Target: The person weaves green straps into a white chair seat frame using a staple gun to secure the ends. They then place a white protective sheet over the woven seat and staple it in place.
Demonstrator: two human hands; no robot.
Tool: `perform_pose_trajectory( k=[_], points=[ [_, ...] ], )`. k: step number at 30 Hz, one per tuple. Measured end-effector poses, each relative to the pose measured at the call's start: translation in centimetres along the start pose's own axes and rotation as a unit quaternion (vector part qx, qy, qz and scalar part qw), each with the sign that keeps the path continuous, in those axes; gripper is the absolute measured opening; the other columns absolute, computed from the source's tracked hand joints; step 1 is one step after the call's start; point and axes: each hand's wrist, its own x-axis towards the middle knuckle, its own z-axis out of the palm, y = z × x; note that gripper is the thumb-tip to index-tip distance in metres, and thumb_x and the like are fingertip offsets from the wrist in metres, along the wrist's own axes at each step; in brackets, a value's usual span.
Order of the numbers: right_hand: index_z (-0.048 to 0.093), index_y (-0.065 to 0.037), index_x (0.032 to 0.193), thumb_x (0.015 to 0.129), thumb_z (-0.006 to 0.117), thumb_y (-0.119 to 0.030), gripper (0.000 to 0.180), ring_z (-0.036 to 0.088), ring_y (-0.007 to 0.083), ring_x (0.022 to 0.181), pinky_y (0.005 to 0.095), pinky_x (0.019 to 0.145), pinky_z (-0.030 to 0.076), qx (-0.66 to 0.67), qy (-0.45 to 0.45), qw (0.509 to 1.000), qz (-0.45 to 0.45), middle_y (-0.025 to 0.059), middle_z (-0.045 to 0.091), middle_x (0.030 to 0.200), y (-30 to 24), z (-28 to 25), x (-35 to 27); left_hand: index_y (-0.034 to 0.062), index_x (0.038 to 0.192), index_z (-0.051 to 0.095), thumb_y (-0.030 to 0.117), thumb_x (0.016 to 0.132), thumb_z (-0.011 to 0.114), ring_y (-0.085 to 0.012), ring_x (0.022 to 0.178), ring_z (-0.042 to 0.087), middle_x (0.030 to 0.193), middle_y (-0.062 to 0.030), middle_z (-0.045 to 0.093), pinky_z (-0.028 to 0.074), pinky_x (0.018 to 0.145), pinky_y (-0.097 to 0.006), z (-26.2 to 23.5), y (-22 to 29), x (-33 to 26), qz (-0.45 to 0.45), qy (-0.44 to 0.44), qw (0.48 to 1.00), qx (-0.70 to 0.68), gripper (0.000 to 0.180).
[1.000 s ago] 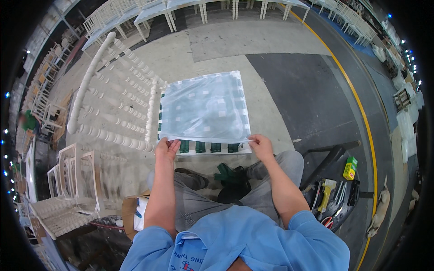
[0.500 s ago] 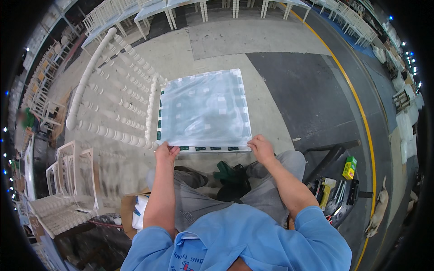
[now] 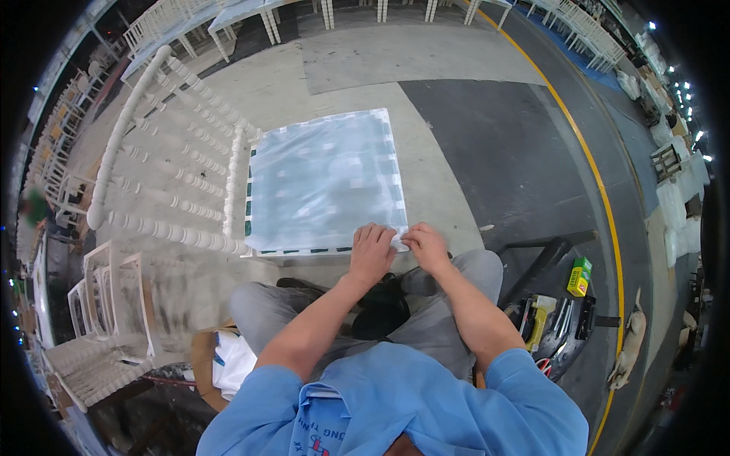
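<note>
A chair with a white spindle back [image 3: 129, 137] stands in front of me, its back toward the left. A translucent plastic sheet [image 3: 323, 178] covers its seat, over a green-and-white checked layer [image 3: 248, 207] that shows along the edges. At the near right corner of the seat, my left hand [image 3: 371, 252] has its fingers bent closed over the sheet's edge. Beside it, my right hand [image 3: 427, 246] pinches the sheet's corner. The fingertips of both hands almost meet there.
A black stand [image 3: 559, 334] at my right holds tools and a green-yellow box [image 3: 579, 277]. Left of me are an unfinished chair frame [image 3: 106, 327] and a bag with white material [image 3: 228, 361]. An animal [image 3: 630, 353] lies by the yellow floor line [image 3: 601, 182].
My left hand has left the seat's near left corner and moved right to join my right hand at the near right corner. The view has shifted slightly.
</note>
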Motion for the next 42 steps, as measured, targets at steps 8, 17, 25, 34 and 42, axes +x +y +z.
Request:
perform_pose_trajectory(
  k=[8,17,25,34,42],
  points=[
    [0.072,-0.006,0.111,0.087,0.075,-0.005,0.024,0.068,0.0294,0.088,0.0381,0.079,0.055,0.068,-0.041,0.994,0.073,0.0121,0.067,0.103,-0.5,-1.2,-0.4,0.0118,0.09,0.069,0.014,0.081,0.076,-0.0273,0.109,0.057,0.101,-0.004,0.063,0.042,0.099,-0.046,2.6,-1.9,0.4,0.034,-0.034,0.999,0.012,0.013],
    [0.071,-0.007,0.104,0.087,0.075,-0.009,0.017,0.066,0.0363,0.095,0.0437,0.082,0.054,0.012,-0.034,0.998,0.043,0.0133,0.065,0.102,-0.8,-1.2,-0.3,0.0131,0.092,0.069,0.016,0.083,0.075,-0.0263,0.111,0.057,0.103,-0.0032,0.063,0.04,0.106,-0.049,2.6,-2.0,0.2,0.042,-0.042,0.998,0.037,0.011],
    [0.073,-0.006,0.098,0.088,0.075,-0.01,0.011,0.066,0.0354,0.093,0.0429,0.081,0.054,0.006,-0.021,1.0,0.02,0.0129,0.065,0.099,-0.5,-0.8,-0.4,0.0144,0.097,0.068,0.017,0.084,0.076,-0.026,0.115,0.057,0.107,-0.0021,0.063,0.038,0.11,-0.051,2.6,-1.8,0.0,0.04,-0.031,0.998,0.038,0.016],
    [0.073,-0.007,0.098,0.088,0.075,-0.01,0.01,0.067,0.035,0.092,0.0433,0.081,0.054,0.001,-0.02,1.0,0.022,0.0122,0.066,0.099,-1.1,-0.7,-0.5,0.0158,0.092,0.067,0.016,0.085,0.073,-0.0244,0.113,0.057,0.105,-0.0008,0.062,0.037,0.111,-0.05,3.2,-2.3,-0.4,0.057,-0.041,0.996,0.052,0.009],
    [0.074,-0.009,0.097,0.089,0.074,-0.012,0.009,0.068,0.0342,0.093,0.0434,0.081,0.055,-0.019,-0.018,1.0,0.011,0.0109,0.067,0.099,-0.6,-0.8,-1.1,0.0155,0.091,0.068,0.016,0.087,0.07,-0.0238,0.113,0.057,0.105,0.0002,0.062,0.038,0.112,-0.05,3.2,-2.0,-0.7,0.067,-0.062,0.995,0.044,0.004]
  ],
)
